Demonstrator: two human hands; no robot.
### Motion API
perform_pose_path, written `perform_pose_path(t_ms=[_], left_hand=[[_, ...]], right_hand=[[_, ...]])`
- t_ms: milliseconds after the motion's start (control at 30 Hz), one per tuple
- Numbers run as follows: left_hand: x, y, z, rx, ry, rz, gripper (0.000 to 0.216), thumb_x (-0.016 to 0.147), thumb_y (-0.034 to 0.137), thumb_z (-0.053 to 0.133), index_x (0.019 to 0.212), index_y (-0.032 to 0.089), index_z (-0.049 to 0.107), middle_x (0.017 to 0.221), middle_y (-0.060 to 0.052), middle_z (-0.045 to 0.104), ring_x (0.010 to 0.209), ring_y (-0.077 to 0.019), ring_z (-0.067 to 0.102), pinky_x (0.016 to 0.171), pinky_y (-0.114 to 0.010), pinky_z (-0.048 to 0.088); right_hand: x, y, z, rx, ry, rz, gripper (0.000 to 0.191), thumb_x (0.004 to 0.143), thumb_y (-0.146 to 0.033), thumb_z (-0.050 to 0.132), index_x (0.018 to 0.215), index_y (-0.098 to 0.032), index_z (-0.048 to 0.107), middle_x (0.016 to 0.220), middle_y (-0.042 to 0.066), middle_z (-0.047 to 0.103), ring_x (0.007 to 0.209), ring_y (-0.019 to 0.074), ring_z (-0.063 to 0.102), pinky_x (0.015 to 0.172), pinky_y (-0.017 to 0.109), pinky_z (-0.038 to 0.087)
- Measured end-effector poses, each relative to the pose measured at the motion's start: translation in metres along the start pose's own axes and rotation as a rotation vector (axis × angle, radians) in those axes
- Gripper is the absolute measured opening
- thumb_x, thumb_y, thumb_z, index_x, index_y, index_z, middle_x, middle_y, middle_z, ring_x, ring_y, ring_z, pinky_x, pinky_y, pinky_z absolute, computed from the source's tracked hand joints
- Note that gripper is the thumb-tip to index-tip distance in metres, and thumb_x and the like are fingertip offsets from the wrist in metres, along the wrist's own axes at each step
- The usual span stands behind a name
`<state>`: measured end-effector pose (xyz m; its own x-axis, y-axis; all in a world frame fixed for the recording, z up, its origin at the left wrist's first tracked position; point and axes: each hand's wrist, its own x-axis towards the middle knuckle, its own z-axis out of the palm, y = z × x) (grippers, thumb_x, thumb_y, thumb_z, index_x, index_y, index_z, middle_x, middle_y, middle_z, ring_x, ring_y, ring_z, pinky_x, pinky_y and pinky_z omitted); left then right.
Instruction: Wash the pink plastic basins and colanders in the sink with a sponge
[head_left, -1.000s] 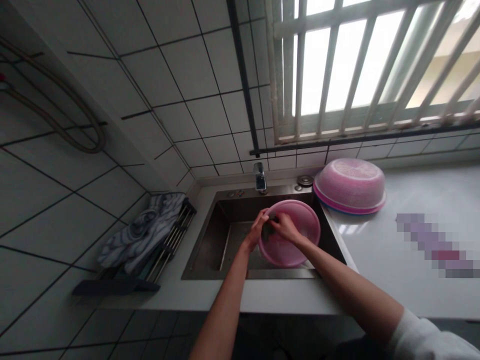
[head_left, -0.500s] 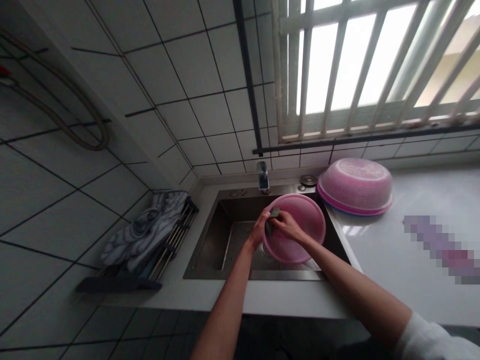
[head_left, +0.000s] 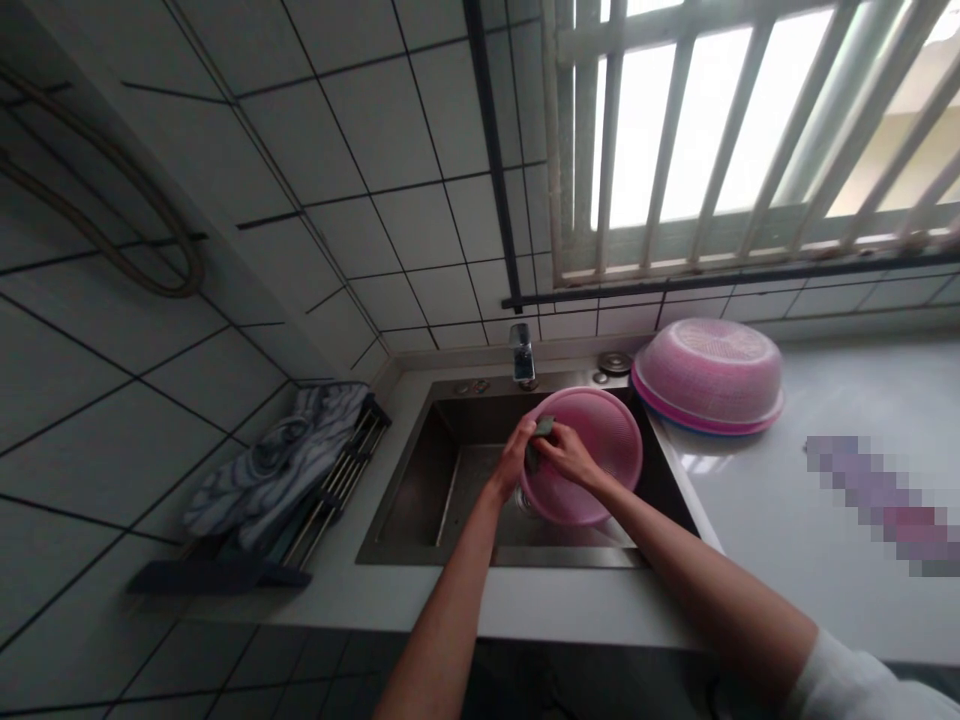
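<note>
Two pink baskets: left hand (head_left: 512, 462) grips the sink basket (head_left: 604, 450), right hand (head_left: 571, 456) clasps a half-hidden scourer (head_left: 541, 430); upturned basket (head_left: 709, 375) apart

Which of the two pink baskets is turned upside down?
The counter basket, right of the sink, rests rim-down; the sink basket, gripped by the left hand, is tilted.

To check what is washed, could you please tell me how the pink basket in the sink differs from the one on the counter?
The sink basket tilts, hollow toward the person, over the sink; the counter basket lies upside down on the counter. The left hand grips the sink basket and the right hand presses a dark pad on it; the counter basket is untouched. Both are round, pink, perforated.
</note>
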<state>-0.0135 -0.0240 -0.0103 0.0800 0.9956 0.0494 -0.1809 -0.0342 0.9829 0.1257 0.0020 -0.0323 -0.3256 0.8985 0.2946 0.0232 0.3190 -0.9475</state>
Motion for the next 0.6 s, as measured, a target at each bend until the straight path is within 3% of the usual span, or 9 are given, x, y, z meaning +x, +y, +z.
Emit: perform_pose_path(t_ms=[333,433,600], left_hand=[[0.002,-0.002,-0.008,-0.011,0.171,-0.055,0.051,0.084,0.057,0.067,0.116,0.018,0.073,0.121,-0.009,0.073,0.130,-0.0307,0.055,0.116,-0.045,0.035],[0.003,-0.002,-0.006,-0.010,0.174,-0.050,0.051,0.084,0.056,0.067,0.118,0.019,0.072,0.126,-0.009,0.071,0.131,-0.0308,0.055,0.116,-0.045,0.034],[0.004,-0.003,0.002,-0.006,0.036,-0.006,0.054,0.089,0.056,0.061,0.130,0.022,0.068,0.135,-0.008,0.067,0.137,-0.0308,0.050,0.120,-0.044,0.030]], right_hand=[[-0.014,-0.009,0.006,0.004,-0.296,-0.022,0.014,0.085,-0.028,0.058,0.080,-0.017,0.063,0.079,0.002,0.064,0.070,0.0140,0.056,0.067,0.022,0.046],[-0.012,-0.008,0.007,0.000,-0.235,-0.028,0.014,0.085,-0.029,0.059,0.079,-0.017,0.063,0.078,0.002,0.064,0.069,0.0142,0.055,0.067,0.023,0.046],[0.000,-0.004,-0.001,0.054,0.077,0.018,0.020,0.085,-0.036,0.059,0.086,-0.016,0.063,0.082,0.005,0.066,0.071,0.0164,0.058,0.067,0.026,0.048]])
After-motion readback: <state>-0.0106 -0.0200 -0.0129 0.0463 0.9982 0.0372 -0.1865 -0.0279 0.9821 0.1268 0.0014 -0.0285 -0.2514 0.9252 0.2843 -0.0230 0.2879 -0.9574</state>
